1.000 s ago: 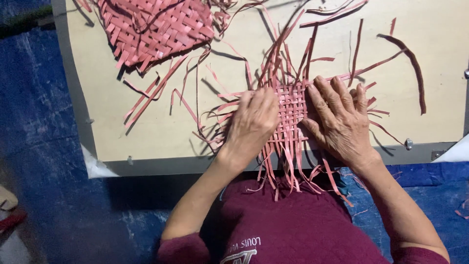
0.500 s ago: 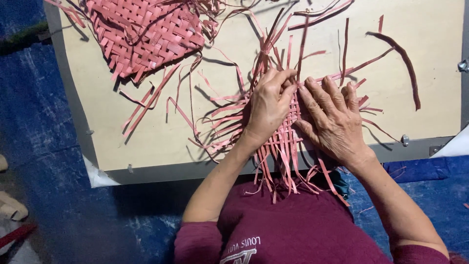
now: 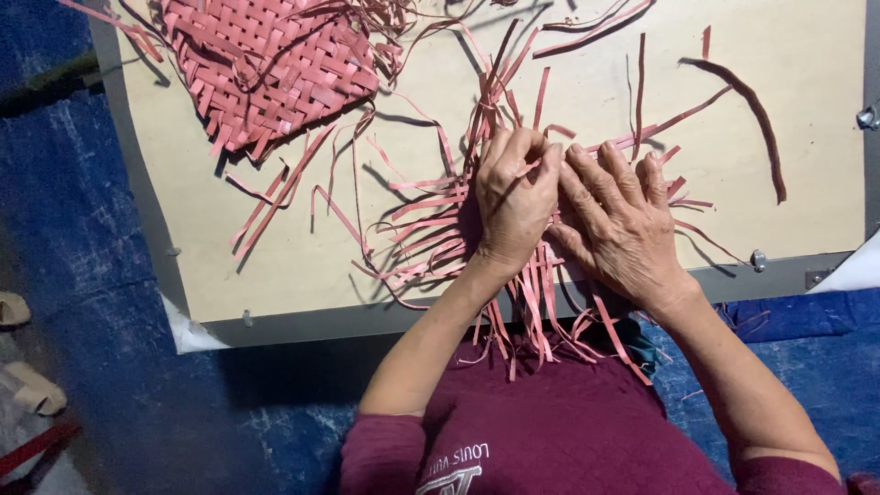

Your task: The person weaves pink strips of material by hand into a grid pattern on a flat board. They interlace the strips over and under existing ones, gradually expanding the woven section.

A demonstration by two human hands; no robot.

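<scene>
Pink woven strips (image 3: 431, 229), a half-made mat, lie at the near edge of the beige board (image 3: 807, 110), loose ends fanning out and hanging over the grey rim. Left hand (image 3: 515, 197) sits on the weave, fingers curled, pinching a strip at its fingertips. Right hand (image 3: 619, 225) presses flat beside it, fingers spread, touching the left. Finished woven mat (image 3: 270, 64) rests at the far left corner. Blue tarp floor (image 3: 82, 275) surrounds the board.

A beige board (image 3: 807, 229) with a grey edge is lying on blue floor sheeting (image 3: 82, 247), spreading from nine to six o'clock.
</scene>
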